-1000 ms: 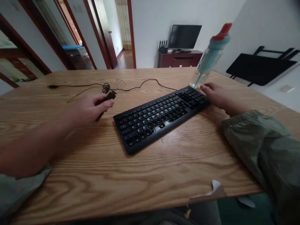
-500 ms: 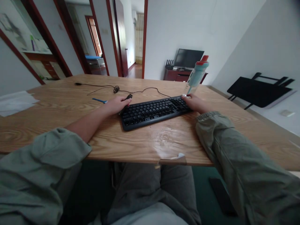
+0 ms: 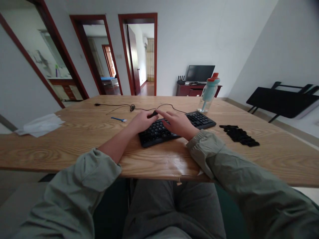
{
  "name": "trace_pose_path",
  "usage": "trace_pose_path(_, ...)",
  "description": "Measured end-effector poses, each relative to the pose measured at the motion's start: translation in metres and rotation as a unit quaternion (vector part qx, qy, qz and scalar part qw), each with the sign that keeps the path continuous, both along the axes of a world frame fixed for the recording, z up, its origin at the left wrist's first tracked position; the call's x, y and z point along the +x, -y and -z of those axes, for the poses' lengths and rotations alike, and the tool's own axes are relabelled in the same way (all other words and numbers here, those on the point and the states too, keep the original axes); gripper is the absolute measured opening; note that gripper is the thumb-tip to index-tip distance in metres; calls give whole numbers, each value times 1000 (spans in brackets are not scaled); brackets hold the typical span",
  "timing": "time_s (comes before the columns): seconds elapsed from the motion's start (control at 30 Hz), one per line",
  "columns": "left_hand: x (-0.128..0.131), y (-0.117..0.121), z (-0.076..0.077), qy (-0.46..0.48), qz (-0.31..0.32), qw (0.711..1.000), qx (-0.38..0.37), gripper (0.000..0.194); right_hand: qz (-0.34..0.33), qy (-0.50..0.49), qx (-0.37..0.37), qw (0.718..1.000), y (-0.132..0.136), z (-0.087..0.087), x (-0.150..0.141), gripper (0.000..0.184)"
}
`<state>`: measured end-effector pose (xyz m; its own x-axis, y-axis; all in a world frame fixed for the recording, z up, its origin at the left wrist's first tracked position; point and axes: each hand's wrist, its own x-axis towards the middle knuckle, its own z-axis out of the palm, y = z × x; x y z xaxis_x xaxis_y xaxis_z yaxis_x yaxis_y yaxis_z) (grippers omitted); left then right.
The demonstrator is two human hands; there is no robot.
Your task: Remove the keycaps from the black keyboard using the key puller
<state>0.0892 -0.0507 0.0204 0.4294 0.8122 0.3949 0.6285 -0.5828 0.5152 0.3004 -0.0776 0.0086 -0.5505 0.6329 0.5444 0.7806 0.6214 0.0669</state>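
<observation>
A black keyboard [image 3: 201,120] lies slightly angled on the wooden table, partly covered by both hands. Above its left half, my left hand [image 3: 142,122] is closed on a small dark piece [image 3: 154,114] whose exact kind I cannot make out. My right hand [image 3: 178,123] reaches across the keyboard from the right, fingers stretched out and thumb apart. Its index fingertip meets or nearly meets the dark piece. To the right of the keyboard lies a pile of small black pieces [image 3: 239,135] resembling keycaps.
A blue-handled brush [image 3: 119,119] lies left of the hands. Behind the keyboard runs a black cable [image 3: 132,108] with a coiled knot. A water bottle [image 3: 208,93] stands behind the keyboard's right end. White tissue [image 3: 41,125] rests at the table's left.
My right hand has left the keyboard's right end and come left to the dark piece in my left hand. The view has shifted, bringing the black pile into sight.
</observation>
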Motion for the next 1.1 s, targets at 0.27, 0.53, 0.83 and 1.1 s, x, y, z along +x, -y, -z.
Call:
trace_pose_path(0.27, -1, 0, -1, 17, 113, 991, -73, 48, -5, -100, -8, 995, 3, 11, -7, 42)
trace_pose_path(0.53, -48, -53, 25, -84, -46, 995, -19, 47, -129, -382, -253, 879, 18, 18, 0, 32)
trace_pose_path(0.83, -38, -61, 36, -130, -19, 991, -22, 47, -81, -502, -394, 765, 22, 21, -13, 28)
trace_pose_path(1.1, -34, -52, 31, -152, -16, 988, -31, 51, -72, -492, -377, 782, 15, 28, -13, 25)
